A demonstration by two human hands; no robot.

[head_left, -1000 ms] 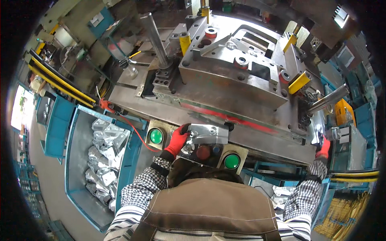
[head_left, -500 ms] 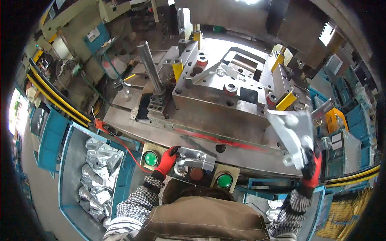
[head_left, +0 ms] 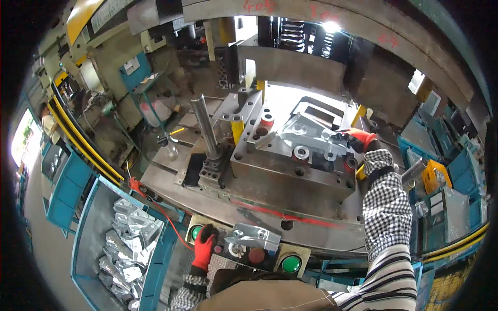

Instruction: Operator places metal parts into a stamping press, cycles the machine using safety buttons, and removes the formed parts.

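My right hand (head_left: pixel 359 139), in a red and black glove, grips the right end of a silver stamped metal bracket (head_left: pixel 303 130). This bracket lies over the top of the steel press die (head_left: pixel 290 173), between the die's round posts. Down at the control panel, my left hand (head_left: pixel 205 243), gloved alike, rests beside the left green push button (head_left: pixel 195 232), partly covering it. Its dark fingers point forward and hold nothing that I can see. A second metal bracket (head_left: pixel 254 236) sits on the panel just right of that hand, apart from it.
A blue-edged bin (head_left: pixel 85 249) of silver metal parts stands at the left. Another green button (head_left: pixel 291 264) and a red button (head_left: pixel 256 254) are on the panel. An upright steel pillar (head_left: pixel 205 127) rises left of the die. The press's upper beam (head_left: pixel 332 23) spans overhead.
My right hand has carried its bracket from the right side forward and left onto the die. My left hand has let go of the panel bracket and shifted left to the green button.
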